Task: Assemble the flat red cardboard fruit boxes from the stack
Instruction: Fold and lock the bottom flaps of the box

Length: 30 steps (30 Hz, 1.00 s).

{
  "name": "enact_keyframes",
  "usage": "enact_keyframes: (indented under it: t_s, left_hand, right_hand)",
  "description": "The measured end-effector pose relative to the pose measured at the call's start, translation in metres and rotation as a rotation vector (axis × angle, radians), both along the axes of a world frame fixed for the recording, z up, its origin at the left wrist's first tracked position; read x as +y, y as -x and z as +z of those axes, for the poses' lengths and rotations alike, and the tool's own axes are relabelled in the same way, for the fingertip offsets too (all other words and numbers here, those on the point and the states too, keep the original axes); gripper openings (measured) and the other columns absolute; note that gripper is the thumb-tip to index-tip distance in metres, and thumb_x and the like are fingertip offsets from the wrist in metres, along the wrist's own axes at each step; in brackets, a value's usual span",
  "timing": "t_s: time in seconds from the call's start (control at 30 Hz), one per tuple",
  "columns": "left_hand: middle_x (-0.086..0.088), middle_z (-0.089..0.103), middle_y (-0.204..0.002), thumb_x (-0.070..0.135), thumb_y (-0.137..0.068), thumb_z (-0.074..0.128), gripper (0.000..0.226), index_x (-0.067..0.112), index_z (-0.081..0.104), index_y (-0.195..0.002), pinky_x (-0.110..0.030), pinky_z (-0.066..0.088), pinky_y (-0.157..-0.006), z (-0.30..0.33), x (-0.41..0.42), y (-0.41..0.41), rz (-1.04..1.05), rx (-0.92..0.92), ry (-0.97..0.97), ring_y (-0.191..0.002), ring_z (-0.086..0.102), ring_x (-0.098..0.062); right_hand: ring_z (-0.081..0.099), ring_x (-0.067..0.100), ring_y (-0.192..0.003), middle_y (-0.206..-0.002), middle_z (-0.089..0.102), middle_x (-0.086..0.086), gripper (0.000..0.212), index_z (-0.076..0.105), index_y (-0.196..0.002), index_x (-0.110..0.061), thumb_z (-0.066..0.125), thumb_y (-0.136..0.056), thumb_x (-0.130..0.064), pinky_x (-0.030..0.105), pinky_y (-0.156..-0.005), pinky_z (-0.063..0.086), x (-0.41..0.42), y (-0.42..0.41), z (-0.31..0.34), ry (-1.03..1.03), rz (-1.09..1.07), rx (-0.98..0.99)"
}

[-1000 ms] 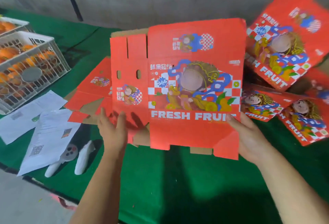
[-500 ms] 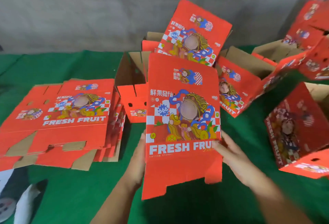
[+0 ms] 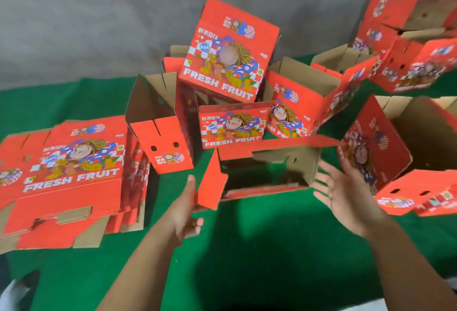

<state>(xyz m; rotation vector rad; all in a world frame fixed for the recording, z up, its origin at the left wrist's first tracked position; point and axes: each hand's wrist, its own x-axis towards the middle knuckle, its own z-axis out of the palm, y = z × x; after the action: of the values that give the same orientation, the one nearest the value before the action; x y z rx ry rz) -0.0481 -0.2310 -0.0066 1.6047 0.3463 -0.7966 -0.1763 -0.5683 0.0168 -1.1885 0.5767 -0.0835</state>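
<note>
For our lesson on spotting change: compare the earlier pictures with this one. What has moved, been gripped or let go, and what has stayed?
The box was swung from upright to lying on its side, opened out. The right hand let go and is spread open; the left hand keeps hold of a flap. The flat stack and the assembled boxes stayed put.

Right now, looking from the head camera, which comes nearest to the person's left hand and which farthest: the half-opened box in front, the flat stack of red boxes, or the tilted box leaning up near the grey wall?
1. Half-opened red cardboard box: its red flap is against the left hand.
2. Flat stack of red cardboard boxes: on the left side.
3. Tilted red box: at the back, by the wall.
</note>
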Motion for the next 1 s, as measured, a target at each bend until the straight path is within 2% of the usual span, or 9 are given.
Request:
enact_keyframes:
  t_s: [0.13,0.2,0.27,0.4,0.53,0.7,0.8,0.93,1.0]
  left_hand:
    - [-0.012,0.063,-0.083,0.084,-0.093,0.025,0.082,0.014,0.068,-0.099,-0.023,0.034,-0.050,0.013,-0.007,-0.002,0.031,-0.222,-0.112,-0.044,0.041,-0.019]
    - [-0.027,0.068,-0.108,0.080,-0.096,0.029,0.079,0.014,0.067,-0.116,-0.041,0.053,-0.084,0.017,-0.008,-0.002,0.102,-0.377,-0.179,-0.087,0.068,-0.041]
    - [-0.019,0.067,-0.123,0.076,-0.093,0.030,0.076,0.016,0.064,-0.124,-0.048,0.045,-0.106,0.023,-0.006,-0.002,0.205,-0.498,-0.182,-0.115,0.062,-0.038]
    - [-0.015,0.063,-0.118,0.064,-0.089,0.039,0.057,0.015,0.062,-0.110,-0.050,0.046,-0.104,0.032,-0.007,-0.004,0.196,-0.645,-0.239,-0.114,0.059,-0.034]
    - [-0.002,0.043,-0.136,0.052,-0.091,0.051,0.060,0.023,0.041,-0.144,-0.009,0.054,-0.067,0.033,-0.015,0.003,0.219,-0.642,0.013,-0.098,0.066,0.006]
    - [0.027,0.041,-0.146,0.048,-0.089,0.047,0.077,0.056,0.014,-0.158,-0.050,0.062,-0.088,0.042,-0.013,0.001,0.218,-0.646,0.172,-0.108,0.071,-0.028]
    - [0.028,0.025,-0.163,0.057,-0.094,0.046,0.060,0.070,0.019,-0.146,-0.051,0.030,-0.124,0.045,-0.016,0.006,0.216,-0.818,0.102,-0.150,0.031,-0.004]
    - [0.036,0.006,-0.165,0.090,-0.083,0.042,0.083,0.063,0.007,-0.154,-0.049,0.006,-0.130,0.041,-0.021,0.013,0.124,-0.865,-0.025,-0.155,-0.003,0.006]
    - [0.029,0.005,-0.168,0.085,-0.087,0.039,0.082,0.057,0.007,-0.158,-0.046,0.004,-0.130,0.039,-0.033,0.022,0.006,-0.867,-0.040,-0.154,-0.005,0.008]
  right_hand:
    - [0.044,0.020,-0.141,-0.148,0.039,-0.026,0.066,0.027,-0.150,-0.062,0.054,-0.091,-0.065,0.055,-0.120,0.034,0.020,-0.010,0.016,0.150,0.151,-0.020]
    - [0.057,0.008,-0.126,-0.145,0.047,-0.023,0.091,0.022,-0.157,-0.057,0.068,-0.079,-0.066,0.044,-0.108,0.047,0.024,-0.012,0.022,0.316,0.203,-0.025]
    - [0.063,0.002,-0.115,-0.137,0.054,-0.024,0.095,0.023,-0.159,-0.054,0.070,-0.080,-0.074,0.034,-0.097,0.051,0.026,-0.015,0.029,0.432,0.222,-0.001]
    - [0.061,0.013,-0.125,-0.144,0.056,-0.014,0.084,0.036,-0.156,-0.046,0.056,-0.082,-0.081,0.042,-0.108,0.046,0.034,-0.024,0.032,0.573,0.122,0.066]
    - [0.060,-0.003,-0.117,-0.142,0.061,-0.012,0.060,0.045,-0.151,-0.039,0.058,-0.098,-0.061,0.031,-0.099,0.045,0.060,-0.035,0.030,0.492,-0.023,-0.020]
    - [0.052,-0.011,-0.124,-0.160,0.041,-0.016,0.092,0.025,-0.159,-0.051,0.054,-0.079,-0.087,0.038,-0.111,0.042,0.091,-0.041,0.027,0.398,-0.029,-0.073]
    - [0.028,0.008,-0.151,-0.170,0.011,-0.014,0.106,0.009,-0.160,-0.055,0.050,-0.069,-0.091,0.048,-0.126,0.025,0.106,-0.047,0.029,0.569,-0.033,-0.054]
    - [-0.014,0.017,-0.159,-0.167,-0.033,-0.007,0.121,-0.022,-0.147,-0.069,0.060,-0.060,-0.093,0.043,-0.125,0.020,0.144,-0.052,0.032,0.572,-0.092,-0.021]
    - [-0.012,0.009,-0.158,-0.166,-0.033,-0.013,0.124,-0.028,-0.136,-0.077,0.061,-0.052,-0.101,0.044,-0.123,0.028,0.167,-0.055,0.034,0.480,-0.037,-0.055]
